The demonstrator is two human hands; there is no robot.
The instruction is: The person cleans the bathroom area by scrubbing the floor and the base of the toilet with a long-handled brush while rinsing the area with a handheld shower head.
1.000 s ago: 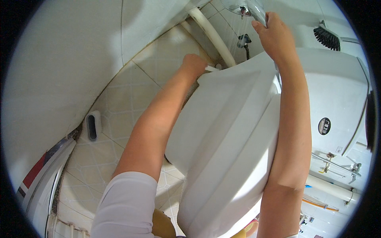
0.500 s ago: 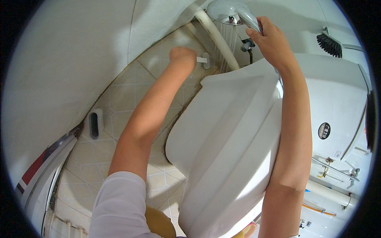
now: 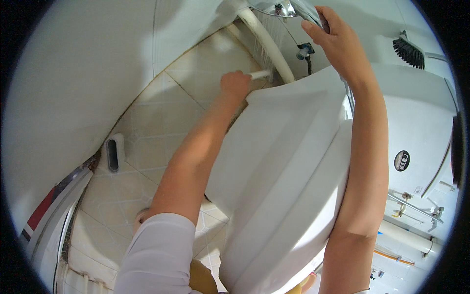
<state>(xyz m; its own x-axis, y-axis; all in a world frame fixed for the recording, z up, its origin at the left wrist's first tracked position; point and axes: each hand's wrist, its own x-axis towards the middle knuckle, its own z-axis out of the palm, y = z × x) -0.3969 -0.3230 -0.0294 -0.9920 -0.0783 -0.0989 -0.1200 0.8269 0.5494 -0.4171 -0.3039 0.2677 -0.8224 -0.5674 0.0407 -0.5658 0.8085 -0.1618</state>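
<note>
My right hand (image 3: pixel 342 46) is closed around the handle of a chrome shower head (image 3: pixel 276 7), partly cut off by the upper edge. Thin streams of water fall from it beside a white pipe (image 3: pixel 267 41). Lower and to the left, my left hand (image 3: pixel 236 84) is closed on a white-handled scrubbing tool (image 3: pixel 260 75) whose end reaches toward the base of that pipe. The tool's working end is too blurred to make out. Below both hands stands the white toilet (image 3: pixel 279 161), with my right forearm passing over its right side.
A black-bristled brush (image 3: pixel 409 51) hangs on the wall at upper right. A valve (image 3: pixel 304 51) sits behind the toilet. On the tiled floor (image 3: pixel 152 122), a white oval holder (image 3: pixel 114 153) stands by the left wall. A metal door track (image 3: pixel 58 215) runs at lower left.
My left hand has moved slightly right with the tool, which swung toward the pipe and the falling water. The shower head has risen toward the upper edge of the view.
</note>
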